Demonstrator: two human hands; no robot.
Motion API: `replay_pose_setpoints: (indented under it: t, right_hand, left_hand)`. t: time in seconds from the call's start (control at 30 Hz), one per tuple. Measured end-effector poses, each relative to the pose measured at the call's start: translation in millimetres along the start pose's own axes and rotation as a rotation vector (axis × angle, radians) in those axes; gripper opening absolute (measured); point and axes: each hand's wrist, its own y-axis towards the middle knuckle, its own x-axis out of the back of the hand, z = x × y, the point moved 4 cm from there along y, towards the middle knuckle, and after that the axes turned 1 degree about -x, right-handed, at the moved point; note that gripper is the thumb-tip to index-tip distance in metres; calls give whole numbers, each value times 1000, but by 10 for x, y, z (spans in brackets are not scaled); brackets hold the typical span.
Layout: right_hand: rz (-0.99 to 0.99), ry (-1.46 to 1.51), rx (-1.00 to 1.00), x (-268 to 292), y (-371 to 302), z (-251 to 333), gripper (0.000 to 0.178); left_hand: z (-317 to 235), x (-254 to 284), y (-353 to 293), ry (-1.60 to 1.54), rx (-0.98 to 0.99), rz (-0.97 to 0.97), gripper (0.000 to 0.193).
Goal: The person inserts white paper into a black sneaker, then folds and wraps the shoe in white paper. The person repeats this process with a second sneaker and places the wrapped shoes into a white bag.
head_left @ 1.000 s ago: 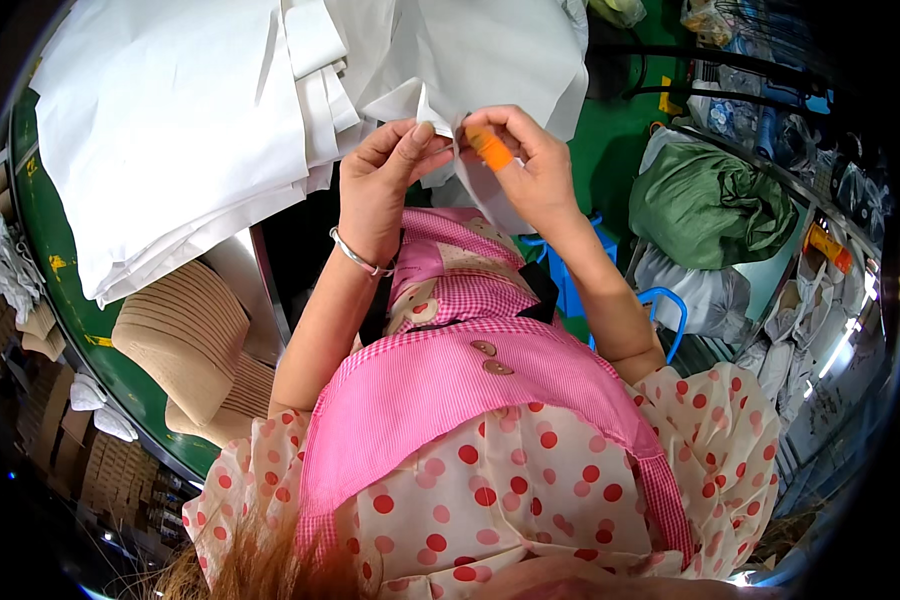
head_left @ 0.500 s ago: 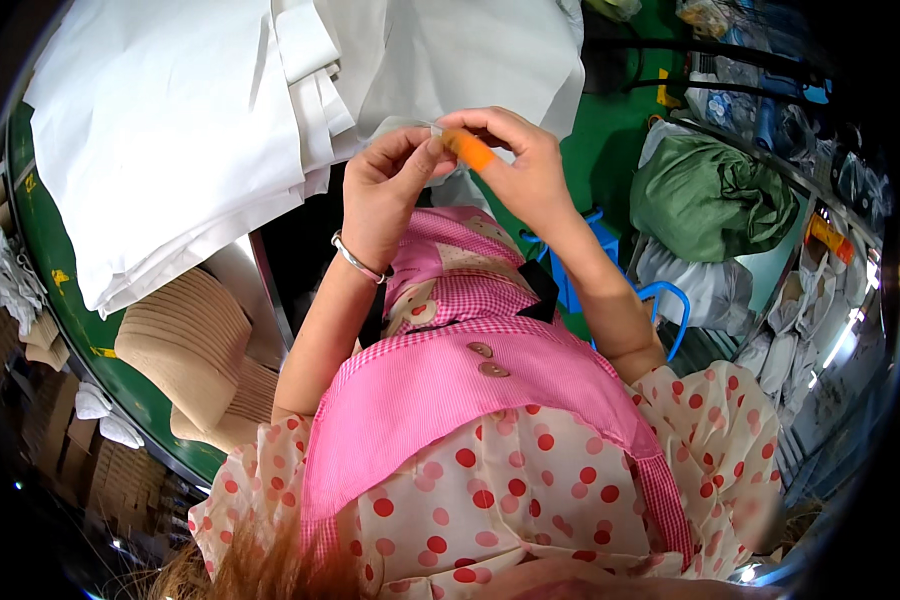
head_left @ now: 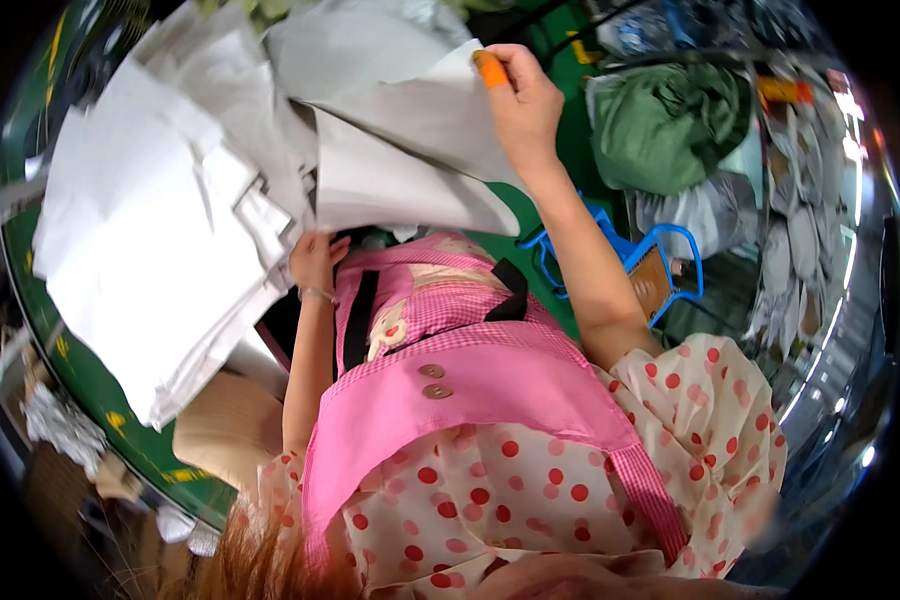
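Observation:
My right hand (head_left: 528,108) is raised and pinches the top corner of a white cloth sheet (head_left: 390,175). An orange cover wraps that hand's thumb. The sheet spreads in folds from there down to the left. At its lower left corner is my left hand (head_left: 315,262), low beside the stack, its fingers curled at the sheet's edge and partly hidden. A thick stack of white cloth sheets (head_left: 150,240) lies to the left, its layers uneven along the right side. Further pale cloth (head_left: 360,50) lies behind the held sheet.
Beige ribbed material (head_left: 228,425) sits below the stack, on the green surface's (head_left: 110,415) near side. At right are a green bag (head_left: 670,125), a grey plastic bag (head_left: 710,210) and a blue-framed stool (head_left: 660,270). Grey cloth pieces (head_left: 795,200) hang farther right.
My hands have parted from close together: the right went up and away, the left down and left. The sheet now spreads between them. The whole view has also shifted.

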Motion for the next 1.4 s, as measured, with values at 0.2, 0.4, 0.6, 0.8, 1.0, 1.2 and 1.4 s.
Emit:
replay_pose_setpoints:
  t: [0.2, 0.4, 0.6, 0.8, 1.0, 1.2, 1.4]
  right_hand:
    - [-181, -76, 149, 261, -4, 257, 13]
    - [-113, -208, 185, 499, 143, 372, 21]
    - [85, 3, 87, 224, 42, 633, 18]
    - [451, 124, 141, -493, -336, 579, 16]
    - [691, 282, 70, -606, -700, 780, 13]
    - [826, 315, -71, -788, -675, 735, 24]
    - [1036, 195, -116, -720, -674, 700, 21]
  left_hand:
    - [224, 234, 355, 208, 50, 58, 18]
    - [471, 448, 674, 740, -80, 12, 19]
    - [213, 427, 455, 712, -126, 80, 18]
    - [-451, 288, -68, 402, -338, 172, 29]
    - [-1531, -489, -810, 130, -638, 444, 39]
    - [-1609, -356, -755, 253, -595, 255, 23]
    - [-1636, -109, -697, 164, -611, 128, 12]
